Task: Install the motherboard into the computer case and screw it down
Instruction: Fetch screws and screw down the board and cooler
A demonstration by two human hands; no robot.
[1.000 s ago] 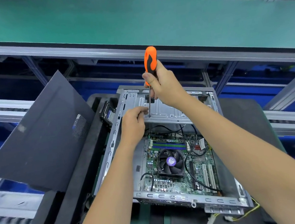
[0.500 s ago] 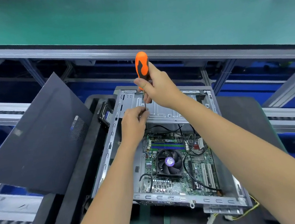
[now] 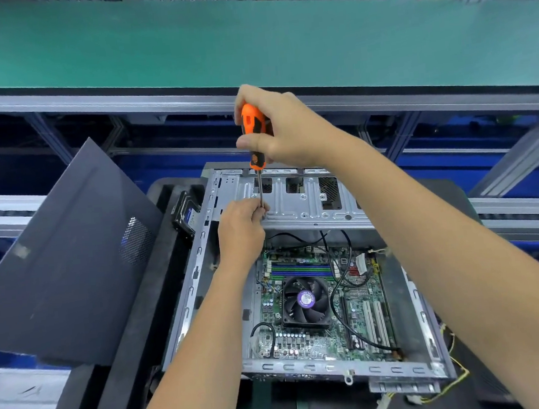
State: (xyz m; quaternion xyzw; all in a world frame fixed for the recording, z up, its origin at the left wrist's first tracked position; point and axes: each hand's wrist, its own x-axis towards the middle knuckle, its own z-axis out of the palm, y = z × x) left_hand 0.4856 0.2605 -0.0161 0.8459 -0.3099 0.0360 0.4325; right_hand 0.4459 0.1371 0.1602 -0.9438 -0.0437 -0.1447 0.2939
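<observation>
Scene: I look down from the head camera at an open computer case (image 3: 309, 373) lying on its side in a black foam cradle (image 3: 120, 374)
Motherboard: green motherboard (image 3: 322, 336) lies flat on the case floor, in the half nearer to me, with black cables (image 3: 335, 296) looping over it
Fan: black cooler fan (image 3: 305, 299) with a purple round label sits near the middle of the board
Right hand: my right hand (image 3: 288, 131) has its grip clamped round the orange and black handle of a screwdriver (image 3: 254, 134), thumb on the near side, fingers wrapped over the top
Screwdriver: it stands close to upright above the far left part of the case, its thin metal shaft pointing down to my other hand
Left hand: my left hand (image 3: 240, 226) pinches the lower end of the shaft with its fingertips, just in front of the silver drive bay plate (image 3: 307, 201); the tip and any screw under it are hidden by the fingers
Side panel: dark grey side panel (image 3: 64, 255) with a small mesh vent leans tilted at the left of the cradle
Drive: small black drive (image 3: 186, 216) sits upright in a foam slot just beside the case's far left corner
Beyond: green conveyor belt (image 3: 247, 43) runs across the far side on a metal frame
Loose wiring: yellow wires (image 3: 453, 384) with a white plug trail out at the near right corner of the case
</observation>
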